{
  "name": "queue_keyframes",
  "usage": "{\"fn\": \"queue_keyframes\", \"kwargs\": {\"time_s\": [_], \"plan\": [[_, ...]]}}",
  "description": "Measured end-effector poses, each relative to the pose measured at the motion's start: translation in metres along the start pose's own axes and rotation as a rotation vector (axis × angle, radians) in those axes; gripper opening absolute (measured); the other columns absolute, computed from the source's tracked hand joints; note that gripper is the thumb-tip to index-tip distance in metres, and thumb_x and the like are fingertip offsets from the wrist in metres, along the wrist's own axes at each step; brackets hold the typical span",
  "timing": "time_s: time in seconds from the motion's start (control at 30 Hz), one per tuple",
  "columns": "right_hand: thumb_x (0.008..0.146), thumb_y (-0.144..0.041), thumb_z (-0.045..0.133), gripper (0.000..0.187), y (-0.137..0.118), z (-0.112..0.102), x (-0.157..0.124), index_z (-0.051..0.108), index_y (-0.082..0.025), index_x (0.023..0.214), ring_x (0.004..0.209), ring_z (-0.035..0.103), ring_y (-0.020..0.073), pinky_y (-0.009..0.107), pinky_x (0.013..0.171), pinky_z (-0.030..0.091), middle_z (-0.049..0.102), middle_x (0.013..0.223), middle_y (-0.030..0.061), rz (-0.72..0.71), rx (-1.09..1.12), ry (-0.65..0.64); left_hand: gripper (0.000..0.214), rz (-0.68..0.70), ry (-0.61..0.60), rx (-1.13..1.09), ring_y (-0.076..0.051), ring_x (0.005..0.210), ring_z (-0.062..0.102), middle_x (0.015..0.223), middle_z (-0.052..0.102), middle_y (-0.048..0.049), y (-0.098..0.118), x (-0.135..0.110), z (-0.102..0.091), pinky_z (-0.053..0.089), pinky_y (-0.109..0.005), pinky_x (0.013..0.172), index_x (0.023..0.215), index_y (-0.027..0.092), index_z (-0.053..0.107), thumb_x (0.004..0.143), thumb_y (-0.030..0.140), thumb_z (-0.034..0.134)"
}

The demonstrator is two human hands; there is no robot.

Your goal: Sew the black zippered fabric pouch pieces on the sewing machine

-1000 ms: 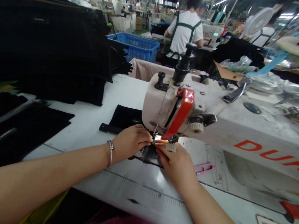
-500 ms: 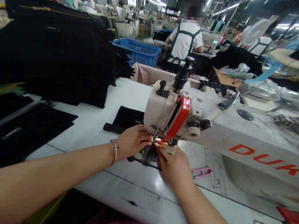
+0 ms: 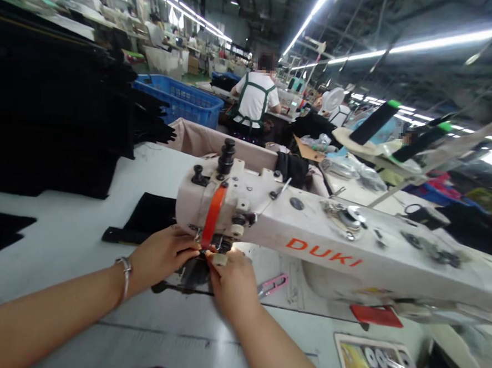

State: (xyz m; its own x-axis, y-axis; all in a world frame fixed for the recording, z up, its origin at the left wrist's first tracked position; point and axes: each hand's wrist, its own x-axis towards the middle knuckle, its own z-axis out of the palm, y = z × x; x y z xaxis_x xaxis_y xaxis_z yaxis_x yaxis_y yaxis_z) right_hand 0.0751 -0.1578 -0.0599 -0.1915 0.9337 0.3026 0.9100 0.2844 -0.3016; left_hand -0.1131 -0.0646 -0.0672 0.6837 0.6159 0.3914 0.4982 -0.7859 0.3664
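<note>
Both of my hands meet under the head of a white sewing machine marked DUKI. My left hand, with a silver bracelet at the wrist, has its fingers pinched by the needle area below the red guard. My right hand is closed in a pinch right beside it. A small dark piece lies under the presser foot between the hands; what the fingertips hold is too small to make out. A black fabric panel lies flat on the white table behind my left hand.
A tall stack of black fabric stands at the left. Pink thread snips lie right of my right hand. A blue crate sits behind the table. A person in a white shirt works farther back. Thread cones stand at right.
The camera has tilted up and to the right, showing more of the machine arm and the hall. Both hands stay pinched at the needle area.
</note>
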Motion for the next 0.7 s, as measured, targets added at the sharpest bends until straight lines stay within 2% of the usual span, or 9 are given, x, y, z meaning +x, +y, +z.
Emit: {"fn": "queue_keyframes", "kwargs": {"time_s": [0.23,0.37,0.5,0.57,0.63,0.67,0.7], "plan": [[0.092,-0.016,0.057,0.018,-0.002,0.001,-0.001,0.068,-0.024,0.103,0.084,0.057,0.019,0.027,0.071,0.046,0.067,0.092,0.0012,-0.019,-0.013,0.036,0.019,-0.017,-0.014,-0.043,-0.021,0.092,0.067,0.097,0.074,-0.001,-0.01,-0.009,0.005,0.052,-0.032,0.09,0.093,0.026,0.074,0.092,0.036,0.059],[0.093,-0.016,0.055,0.02,0.002,0.005,0.001,0.068,-0.024,0.106,0.085,0.058,0.0196,0.028,0.072,0.048,0.067,0.091,0.0024,-0.006,0.004,0.077,0.022,-0.017,-0.016,-0.038,-0.022,0.094,0.065,0.098,0.072,-0.0042,-0.013,-0.001,0.006,0.051,-0.034,0.09,0.094,0.024,0.073,0.094,0.036,0.055],[0.092,-0.014,0.052,0.025,0.005,0.004,-0.001,0.066,-0.023,0.11,0.095,0.06,0.0204,0.031,0.083,0.051,0.068,0.101,0.0051,-0.043,0.096,0.123,0.031,0.015,-0.075,-0.005,-0.026,0.109,0.059,0.117,0.065,-0.0085,-0.01,0.002,-0.01,0.046,-0.04,0.098,0.112,0.023,0.069,0.091,0.044,0.059],[0.093,-0.014,0.046,0.027,0.01,0.001,-0.007,0.066,-0.021,0.109,0.1,0.061,0.0219,0.035,0.086,0.052,0.067,0.106,0.0083,-0.08,0.181,0.152,0.052,-0.002,-0.155,0.052,-0.031,0.111,0.055,0.12,0.062,-0.0109,0.001,-0.011,-0.025,0.044,-0.044,0.096,0.122,0.023,0.064,0.084,0.058,0.064],[0.094,-0.017,0.044,0.028,0.022,0.001,-0.013,0.065,-0.02,0.113,0.102,0.061,0.0242,0.04,0.089,0.052,0.067,0.11,0.0105,-0.137,0.274,0.178,0.082,-0.005,-0.208,0.088,-0.034,0.11,0.054,0.121,0.059,-0.0143,0.017,-0.037,-0.04,0.043,-0.048,0.096,0.13,0.02,0.058,0.067,0.072,0.07],[0.094,-0.021,0.045,0.028,0.031,0.003,-0.016,0.065,-0.022,0.115,0.103,0.062,0.0242,0.041,0.089,0.053,0.067,0.111,0.0095,-0.152,0.266,0.213,0.091,0.019,-0.233,0.094,-0.034,0.107,0.054,0.12,0.059,-0.015,0.027,-0.052,-0.046,0.042,-0.048,0.096,0.133,0.018,0.055,0.062,0.073,0.072],[0.094,-0.025,0.047,0.027,0.041,0.006,-0.017,0.065,-0.023,0.115,0.102,0.063,0.0246,0.041,0.089,0.053,0.067,0.111,0.0089,-0.164,0.253,0.243,0.092,0.058,-0.268,0.093,-0.031,0.103,0.055,0.119,0.059,-0.0146,0.036,-0.069,-0.05,0.043,-0.046,0.093,0.135,0.017,0.051,0.063,0.071,0.073]]}}
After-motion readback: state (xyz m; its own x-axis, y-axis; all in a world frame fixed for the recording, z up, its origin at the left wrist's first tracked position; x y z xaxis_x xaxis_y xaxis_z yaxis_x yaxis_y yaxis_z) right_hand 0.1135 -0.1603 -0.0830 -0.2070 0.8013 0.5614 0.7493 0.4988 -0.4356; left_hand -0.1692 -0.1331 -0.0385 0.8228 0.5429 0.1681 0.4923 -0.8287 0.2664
